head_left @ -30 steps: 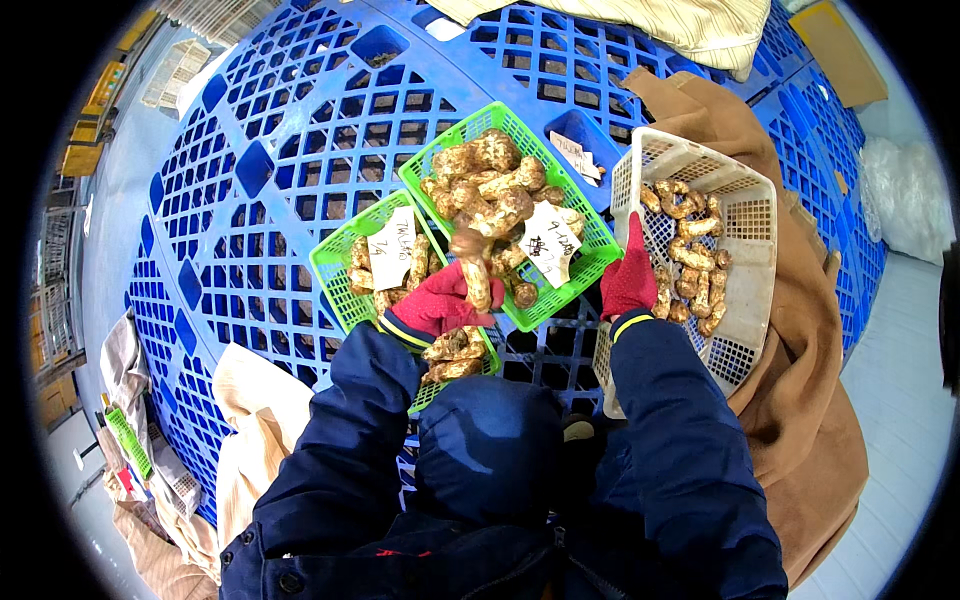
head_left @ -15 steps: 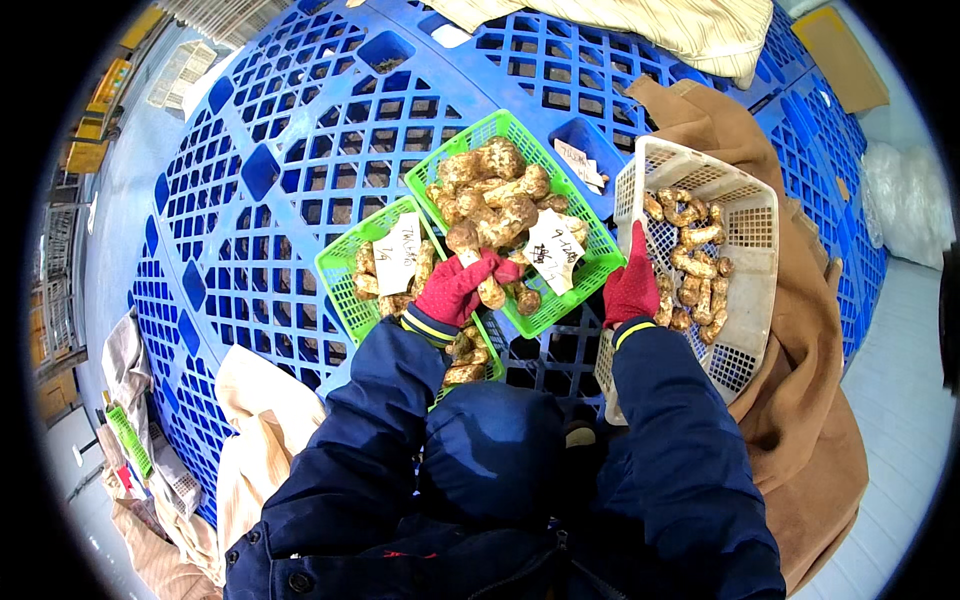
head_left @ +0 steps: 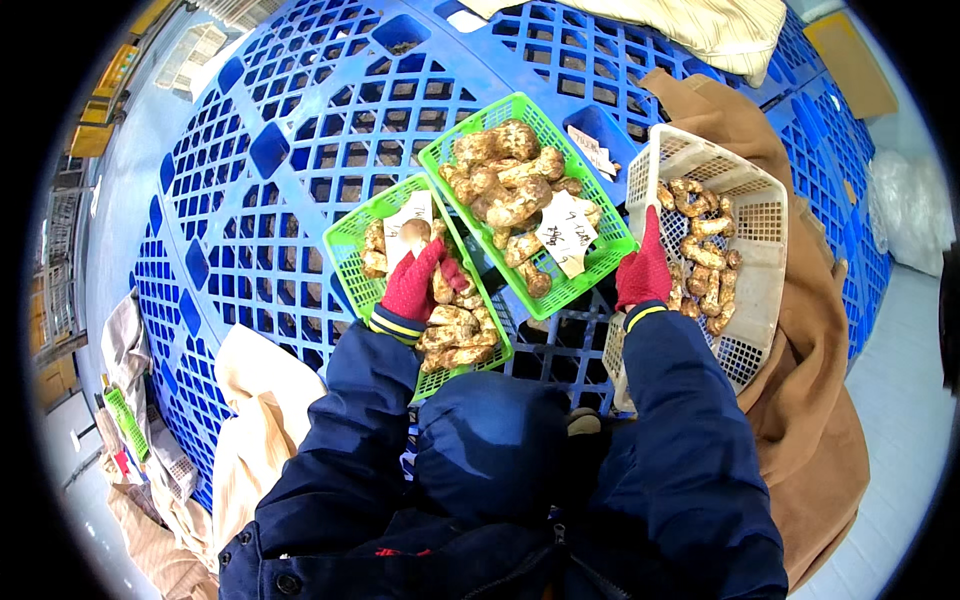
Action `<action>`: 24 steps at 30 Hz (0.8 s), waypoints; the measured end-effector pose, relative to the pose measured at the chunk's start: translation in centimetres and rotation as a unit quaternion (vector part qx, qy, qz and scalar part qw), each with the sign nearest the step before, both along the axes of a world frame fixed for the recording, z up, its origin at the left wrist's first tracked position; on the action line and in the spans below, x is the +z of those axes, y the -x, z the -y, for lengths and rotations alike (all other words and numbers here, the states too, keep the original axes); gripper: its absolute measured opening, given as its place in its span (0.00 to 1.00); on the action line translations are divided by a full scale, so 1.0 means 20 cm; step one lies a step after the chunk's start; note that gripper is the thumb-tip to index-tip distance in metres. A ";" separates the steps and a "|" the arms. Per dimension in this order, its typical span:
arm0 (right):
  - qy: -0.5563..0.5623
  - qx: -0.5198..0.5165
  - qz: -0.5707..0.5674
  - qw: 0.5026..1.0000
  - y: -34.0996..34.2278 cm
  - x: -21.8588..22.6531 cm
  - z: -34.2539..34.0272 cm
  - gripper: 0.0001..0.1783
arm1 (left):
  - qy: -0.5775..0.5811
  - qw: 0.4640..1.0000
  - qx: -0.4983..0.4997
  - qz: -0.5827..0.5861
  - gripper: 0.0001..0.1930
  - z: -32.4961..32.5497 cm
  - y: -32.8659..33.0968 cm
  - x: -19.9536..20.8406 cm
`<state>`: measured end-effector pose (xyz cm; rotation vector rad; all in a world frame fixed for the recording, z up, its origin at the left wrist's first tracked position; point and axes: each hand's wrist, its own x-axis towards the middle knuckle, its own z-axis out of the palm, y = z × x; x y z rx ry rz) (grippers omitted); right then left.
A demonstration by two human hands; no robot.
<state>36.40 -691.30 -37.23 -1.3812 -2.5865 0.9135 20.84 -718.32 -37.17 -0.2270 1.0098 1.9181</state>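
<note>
My left hand [head_left: 415, 283], in a red knitted glove, is closed on a mushroom [head_left: 414, 235] whose brownish cap shows above the fingers. It is over the smaller green basket [head_left: 345, 243], which holds several thick brown-and-cream mushrooms [head_left: 457, 338] and a white paper label [head_left: 404, 214]. To its right a larger green basket [head_left: 472, 122] is heaped with mushrooms [head_left: 505, 180] and carries another label [head_left: 567, 234]. My right hand [head_left: 642, 272], gloved alike, grips the left side of a white plastic basket [head_left: 757, 215]; one finger points up along its rim. Several slimmer mushrooms [head_left: 705, 258] lie in that basket.
Everything stands on blue grid pallets [head_left: 330, 150]. Paper labels [head_left: 593, 150] lie beyond the larger green basket. A brown cloth [head_left: 815, 390] spreads under and right of the white basket. Pale cloths [head_left: 262, 395] lie at left, and a striped cloth [head_left: 710, 30] at the far edge.
My left hand has moved left with a mushroom, from the larger green basket's near edge to over the smaller green basket. My right hand stays at the white basket. The view has shifted slightly.
</note>
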 end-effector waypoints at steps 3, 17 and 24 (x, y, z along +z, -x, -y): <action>-0.012 0.002 -0.055 0.998 -0.05 -0.13 -0.09 0.40 | 0.000 0.999 -0.014 0.040 0.10 0.05 0.01 -0.05; -0.057 0.054 0.040 0.996 -0.06 -0.03 -0.06 0.42 | 0.262 0.897 -0.208 -0.288 0.31 0.36 0.05 -0.14; -0.047 0.062 0.005 0.997 -0.03 0.01 0.01 0.43 | 0.332 0.826 -0.057 -0.452 0.18 0.51 0.03 -0.07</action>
